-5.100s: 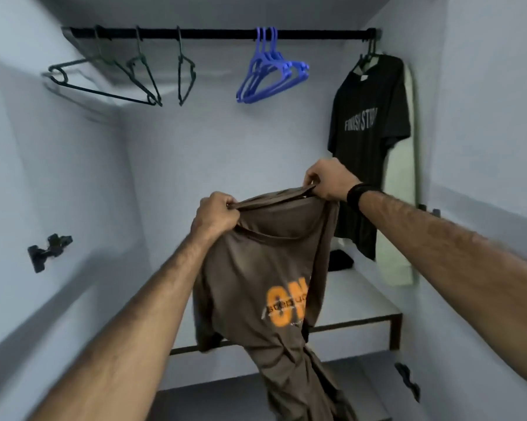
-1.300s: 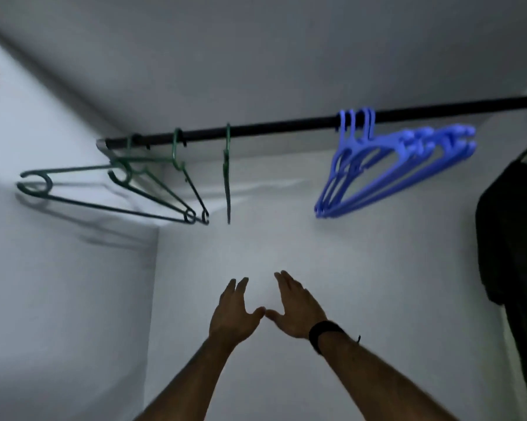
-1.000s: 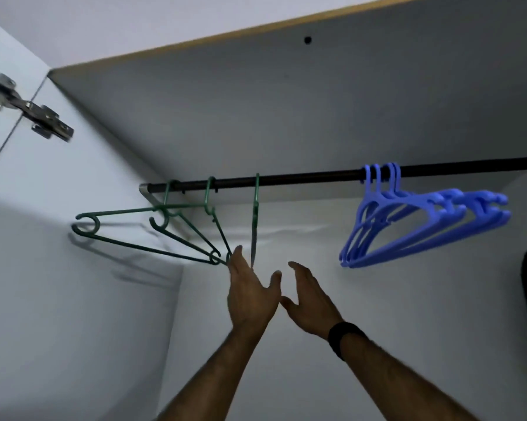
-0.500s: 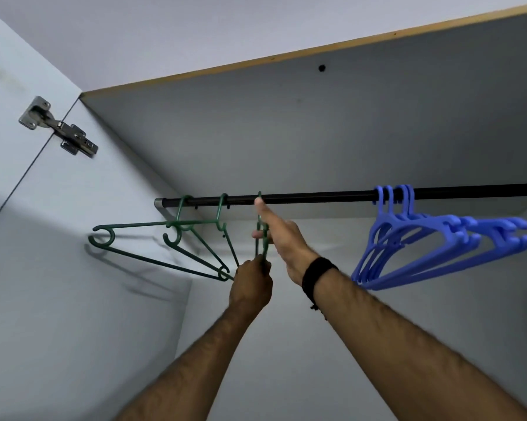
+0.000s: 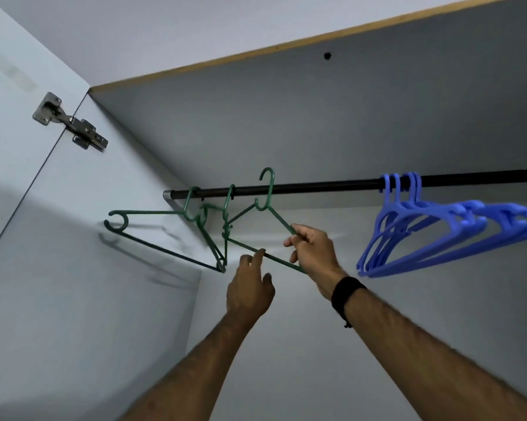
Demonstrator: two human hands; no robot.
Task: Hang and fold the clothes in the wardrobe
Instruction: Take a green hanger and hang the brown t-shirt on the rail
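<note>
Green plastic hanger (image 5: 266, 227) now lifted clear of black wardrobe rail (image 5: 317, 187), near its left end; pinched by right hand (image 5: 312, 250). Left hand (image 5: 250, 285), fingers relaxed, touching lower bar. Ready for a garment; none in view.

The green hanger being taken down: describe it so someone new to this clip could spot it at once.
Find the black rail under the wardrobe top. Toward its left end hang green hangers; blue ones hang to the right. The one meant is the rightmost green, its hook lifted clear above the rail, gripped by the right hand.
</note>
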